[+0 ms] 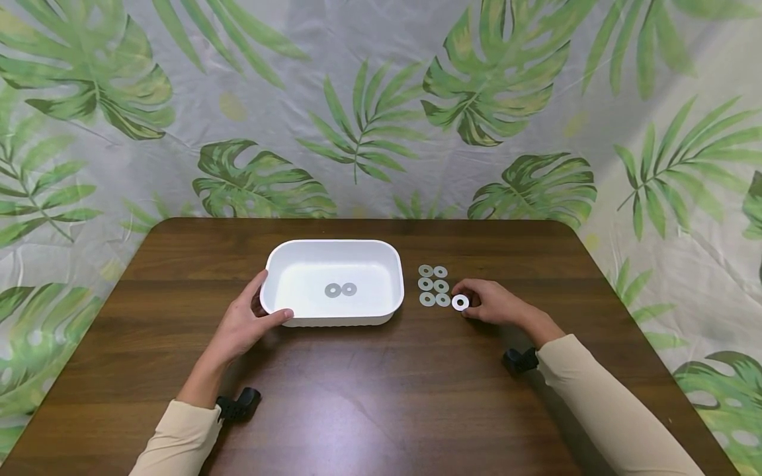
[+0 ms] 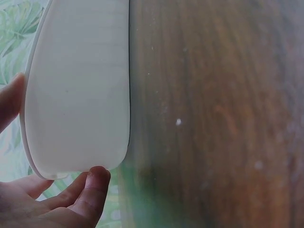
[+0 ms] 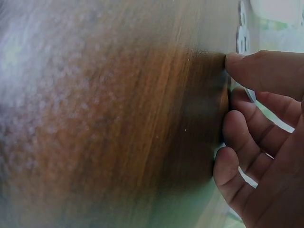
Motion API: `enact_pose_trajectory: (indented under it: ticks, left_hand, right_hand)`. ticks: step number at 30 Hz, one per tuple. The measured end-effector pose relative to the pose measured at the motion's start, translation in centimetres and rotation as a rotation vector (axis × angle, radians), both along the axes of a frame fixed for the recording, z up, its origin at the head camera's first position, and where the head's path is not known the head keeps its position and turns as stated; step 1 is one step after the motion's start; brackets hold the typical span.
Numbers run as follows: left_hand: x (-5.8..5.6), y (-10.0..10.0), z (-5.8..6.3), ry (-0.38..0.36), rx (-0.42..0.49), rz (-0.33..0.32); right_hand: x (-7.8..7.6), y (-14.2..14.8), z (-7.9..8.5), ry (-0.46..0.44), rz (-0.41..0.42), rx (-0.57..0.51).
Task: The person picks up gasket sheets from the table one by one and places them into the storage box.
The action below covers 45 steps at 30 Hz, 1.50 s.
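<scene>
A white plastic basin [image 1: 336, 322] with rounded corners stands on the table, and two flat grey washers [image 1: 327, 291] lie side by side on its floor. My left hand [image 1: 243, 325] grips the basin's left end, thumb over the front rim and fingers along the side; the left wrist view shows fingertips against the outer wall. To the right, my right hand [image 1: 499, 306] pinches a pale flat washer [image 1: 460, 297] between thumb and finger at table level. Just left of it, several similar washers [image 1: 422, 300] lie in two columns. In the right wrist view, the thumb mostly hides the held washer.
The brown wooden table [image 1: 357, 396] has rounded far corners. Behind and beside it hangs a pale cloth [image 1: 381, 39] printed with green leaves. Each wrist wears a black device, one being the left wrist camera [image 1: 240, 404].
</scene>
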State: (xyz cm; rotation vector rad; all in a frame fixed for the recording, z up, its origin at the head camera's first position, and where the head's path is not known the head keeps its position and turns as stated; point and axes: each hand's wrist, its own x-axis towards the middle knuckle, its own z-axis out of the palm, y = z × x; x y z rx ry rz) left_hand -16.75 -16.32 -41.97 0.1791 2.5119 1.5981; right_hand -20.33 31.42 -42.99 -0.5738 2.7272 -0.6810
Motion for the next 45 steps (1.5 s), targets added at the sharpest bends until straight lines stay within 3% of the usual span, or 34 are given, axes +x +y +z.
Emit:
enact_pose_trajectory:
  ticks: [13, 23, 36, 45]
  left_hand:
    - [0.0, -0.1, 0.0, 0.005, -0.031, 0.008]
    - [0.0, 0.1, 0.4, 0.017, -0.009, -0.001]
    - [0.0, 0.0, 0.1, 0.025, 0.004, -0.003]
    - [0.0, 0.0, -0.1, 0.026, -0.006, 0.003]
  right_hand:
    - [0.2, -0.1, -0.1, 0.038, 0.012, 0.017]
    - [0.0, 0.6, 0.4, 0.073, -0.032, -0.052]
    - [-1.8, -0.9, 4.1, 0.069, -0.076, -0.126]
    - [-3.5, -4.1, 6.0, 0.094, -0.016, -0.156]
